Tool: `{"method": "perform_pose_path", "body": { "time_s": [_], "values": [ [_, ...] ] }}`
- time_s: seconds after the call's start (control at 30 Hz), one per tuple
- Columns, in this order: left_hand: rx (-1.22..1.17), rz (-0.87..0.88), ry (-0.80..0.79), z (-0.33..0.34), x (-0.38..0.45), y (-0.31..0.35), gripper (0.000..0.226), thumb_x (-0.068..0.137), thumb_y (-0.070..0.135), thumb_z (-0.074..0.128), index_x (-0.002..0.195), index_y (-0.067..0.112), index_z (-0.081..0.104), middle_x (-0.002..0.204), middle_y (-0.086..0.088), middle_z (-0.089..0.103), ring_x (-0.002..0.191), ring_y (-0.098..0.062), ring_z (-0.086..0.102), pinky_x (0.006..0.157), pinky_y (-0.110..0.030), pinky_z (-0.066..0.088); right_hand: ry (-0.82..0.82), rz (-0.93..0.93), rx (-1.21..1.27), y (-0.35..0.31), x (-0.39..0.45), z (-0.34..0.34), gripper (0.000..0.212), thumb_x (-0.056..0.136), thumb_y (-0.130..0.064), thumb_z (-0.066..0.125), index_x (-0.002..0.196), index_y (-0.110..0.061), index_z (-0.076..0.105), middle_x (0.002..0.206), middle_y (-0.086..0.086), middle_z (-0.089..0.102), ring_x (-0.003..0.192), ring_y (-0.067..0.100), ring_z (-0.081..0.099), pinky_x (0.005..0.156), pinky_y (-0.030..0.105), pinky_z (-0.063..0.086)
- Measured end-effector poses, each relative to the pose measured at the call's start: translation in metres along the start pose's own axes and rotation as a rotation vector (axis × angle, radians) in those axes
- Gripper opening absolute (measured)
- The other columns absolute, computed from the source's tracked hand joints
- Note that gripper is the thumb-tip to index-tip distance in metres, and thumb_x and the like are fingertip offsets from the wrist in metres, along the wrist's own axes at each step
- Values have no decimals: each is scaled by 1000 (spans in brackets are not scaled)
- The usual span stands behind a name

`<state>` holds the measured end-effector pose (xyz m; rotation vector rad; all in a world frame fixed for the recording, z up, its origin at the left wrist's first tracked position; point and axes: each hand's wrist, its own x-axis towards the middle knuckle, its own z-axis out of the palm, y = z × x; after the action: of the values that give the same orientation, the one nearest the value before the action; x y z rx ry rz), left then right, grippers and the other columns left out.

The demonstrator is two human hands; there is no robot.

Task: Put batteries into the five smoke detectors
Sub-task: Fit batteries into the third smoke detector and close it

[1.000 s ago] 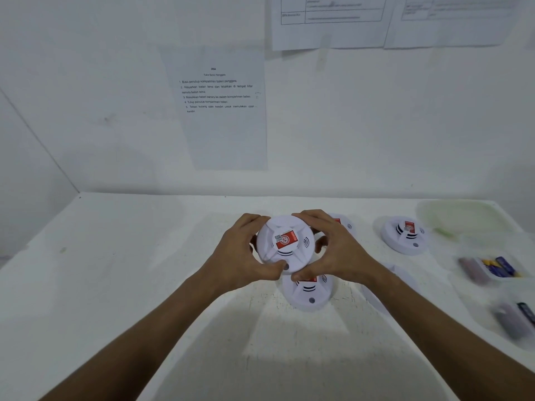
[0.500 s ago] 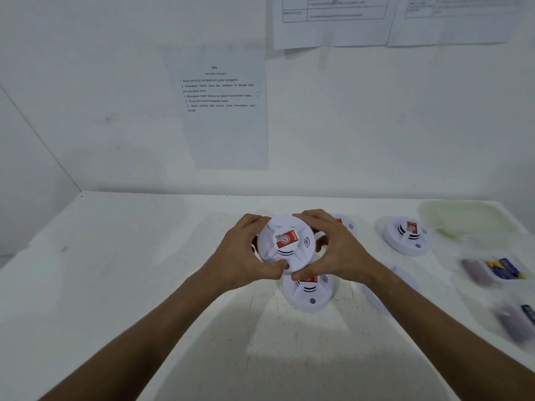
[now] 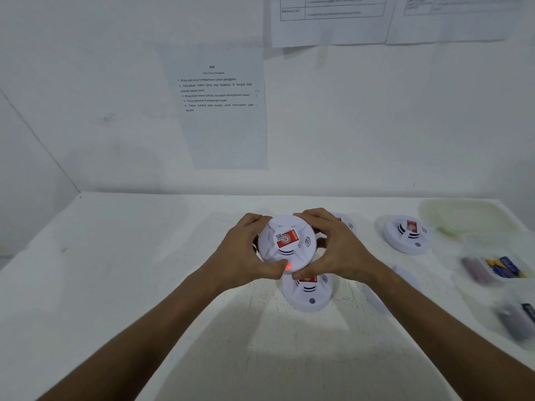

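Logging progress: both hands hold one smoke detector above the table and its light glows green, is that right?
Not quite. In the head view both hands, left hand and right hand, do hold the smoke detector above the table, but its light glows red, not green.

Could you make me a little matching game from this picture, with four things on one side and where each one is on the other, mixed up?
Things:
1. White round smoke detector with a glowing red light
2. White round smoke detector with a grey button
3. Blue and yellow batteries
4. Printed paper instruction sheet

Places:
A. On the wall
B. In a clear tray at the right
C. On the table under the hands
D. Held by the left hand and right hand

Pairs: 1-D, 2-C, 3-B, 4-A
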<state>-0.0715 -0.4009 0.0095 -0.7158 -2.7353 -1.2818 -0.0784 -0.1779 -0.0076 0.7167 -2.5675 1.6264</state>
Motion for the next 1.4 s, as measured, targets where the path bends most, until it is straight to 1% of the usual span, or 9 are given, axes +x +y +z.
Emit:
{"method": "perform_pose_path", "body": {
  "time_s": [0.17, 0.23, 0.37, 0.6, 0.77, 0.9, 1.1, 1.3, 1.4],
  "values": [
    [-6, -1, -7, 0, 1, -1, 81, 55, 62, 69, 127, 27, 57, 112, 11, 55, 102, -4, 53, 78, -11, 49, -6, 1, -11, 2, 1, -2, 92, 44, -35, 96, 128, -29, 59, 121, -9, 55, 109, 9, 59, 83, 24, 57],
    [-13, 7, -12, -1, 2, 1, 74, 57, 60, 70, 124, 34, 55, 112, 11, 55, 103, -1, 51, 76, -8, 47, -9, 6, -6, 4, 2, -2, 92, 44, -33, 96, 127, -31, 58, 121, -9, 55, 109, 8, 59, 83, 23, 57],
    [-52, 26, -15, -5, 2, 6, 60, 64, 54, 71, 120, 46, 51, 114, 15, 55, 104, 2, 51, 70, -6, 43, -9, 26, 15, 4, 2, -2, 95, 43, -44, 92, 130, -27, 59, 123, -9, 56, 109, 10, 60, 84, 25, 57],
    [-34, 62, -106, -12, 2, 1, 87, 57, 38, 91, 129, 46, 44, 122, 21, 48, 103, -3, 53, 68, -10, 46, -15, 55, 24, 3, 1, -6, 93, 43, -47, 91, 128, -36, 56, 121, -18, 56, 109, 11, 60, 82, 33, 59],
    [-84, 60, -78, -13, 4, 2, 86, 54, 29, 95, 125, 43, 48, 117, 22, 50, 95, 4, 53, 65, -7, 44, -26, 68, 43, 1, 0, -9, 96, 44, -45, 92, 132, -30, 56, 125, -16, 56, 111, 15, 60, 82, 40, 60],
    [-108, 26, -62, -14, 4, 3, 86, 54, 31, 94, 124, 47, 48, 115, 24, 52, 89, -2, 54, 62, -13, 46, -29, 73, 71, -1, 0, -11, 96, 45, -41, 93, 132, -31, 56, 127, -16, 56, 112, 16, 59, 82, 43, 60],
    [-128, 13, -74, -15, 4, 2, 82, 59, 30, 92, 126, 47, 48, 113, 24, 63, 88, -3, 57, 63, -12, 46, -17, 64, 63, -1, 1, -9, 95, 45, -44, 92, 131, -34, 55, 126, -18, 57, 108, 13, 59, 72, 20, 52],
    [-118, 2, -86, -16, 4, 0, 79, 60, 29, 92, 125, 44, 49, 110, 26, 62, 88, 3, 56, 64, -8, 43, -35, 75, 69, 3, 2, -8, 93, 50, -26, 96, 133, -32, 54, 127, -16, 56, 108, 10, 58, 71, 17, 50],
    [-113, 18, -93, -16, 5, -1, 79, 60, 29, 91, 126, 42, 50, 108, 31, 62, 89, 4, 56, 64, -7, 43, -36, 77, 67, 4, 3, -8, 92, 51, -25, 95, 133, -30, 54, 128, -14, 56, 109, 8, 57, 71, 15, 50]
  ]
}}
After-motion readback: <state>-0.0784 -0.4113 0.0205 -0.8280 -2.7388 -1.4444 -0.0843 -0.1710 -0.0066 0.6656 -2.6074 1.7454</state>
